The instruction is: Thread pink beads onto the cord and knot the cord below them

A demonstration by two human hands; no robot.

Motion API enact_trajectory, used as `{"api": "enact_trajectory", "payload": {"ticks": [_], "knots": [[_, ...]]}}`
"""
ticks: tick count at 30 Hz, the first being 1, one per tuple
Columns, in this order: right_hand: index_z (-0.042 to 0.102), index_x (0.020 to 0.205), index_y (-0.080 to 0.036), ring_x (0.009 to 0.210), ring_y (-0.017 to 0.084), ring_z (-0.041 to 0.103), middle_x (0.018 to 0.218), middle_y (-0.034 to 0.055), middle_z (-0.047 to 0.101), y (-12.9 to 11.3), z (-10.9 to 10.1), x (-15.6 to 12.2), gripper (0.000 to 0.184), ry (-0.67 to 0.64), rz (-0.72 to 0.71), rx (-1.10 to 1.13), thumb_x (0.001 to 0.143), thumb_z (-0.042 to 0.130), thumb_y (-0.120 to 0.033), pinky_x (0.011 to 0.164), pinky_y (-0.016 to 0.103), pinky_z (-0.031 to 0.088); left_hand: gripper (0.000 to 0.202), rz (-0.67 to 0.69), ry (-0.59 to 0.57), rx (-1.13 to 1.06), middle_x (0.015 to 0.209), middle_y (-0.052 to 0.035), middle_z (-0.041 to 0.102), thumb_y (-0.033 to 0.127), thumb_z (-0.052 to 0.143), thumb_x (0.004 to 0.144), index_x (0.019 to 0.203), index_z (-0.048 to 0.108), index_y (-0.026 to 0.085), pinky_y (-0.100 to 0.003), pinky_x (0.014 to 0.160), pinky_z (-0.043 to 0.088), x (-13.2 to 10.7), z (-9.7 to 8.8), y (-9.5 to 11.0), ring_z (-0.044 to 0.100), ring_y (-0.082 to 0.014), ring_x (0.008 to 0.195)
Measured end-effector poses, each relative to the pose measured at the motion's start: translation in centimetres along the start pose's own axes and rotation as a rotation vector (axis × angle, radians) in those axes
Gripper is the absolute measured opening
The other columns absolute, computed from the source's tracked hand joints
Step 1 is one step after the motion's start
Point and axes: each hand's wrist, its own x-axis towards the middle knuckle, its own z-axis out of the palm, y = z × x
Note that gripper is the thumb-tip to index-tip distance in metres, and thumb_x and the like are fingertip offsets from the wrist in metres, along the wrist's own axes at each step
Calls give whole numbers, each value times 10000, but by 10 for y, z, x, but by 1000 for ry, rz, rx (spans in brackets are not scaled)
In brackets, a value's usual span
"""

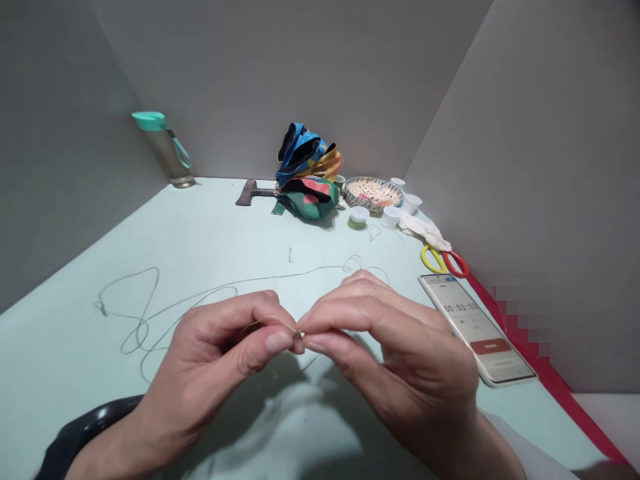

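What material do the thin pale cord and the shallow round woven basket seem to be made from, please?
The thin pale cord looks like waxed or synthetic twine: it keeps loose curves. The shallow round woven basket seems bamboo or cane, matte, with visible strips.

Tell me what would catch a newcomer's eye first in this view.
The left hand and right hand meet at centre, pinching a thin cord whose loops trail left across the pale table. At the back stands a bright fabric bundle, blue, orange and green. On the right lies a phone showing a timer.
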Motion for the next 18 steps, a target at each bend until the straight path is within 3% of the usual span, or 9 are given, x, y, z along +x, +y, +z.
{"api": "enact_trajectory", "payload": {"ticks": [18], "knots": [[693, 965, -175, 806, 124, 688, 877, 6, 753, 0, 0, -1, 77, -55, -7, -64, 933, 667, -110, 800, 313, 520, 230, -36, -33, -26, 666, 58, 592, 371, 642, 960, 761, 719, 284, -226, 544, 355, -1, 0, 0, 472, -100, 610]]}}
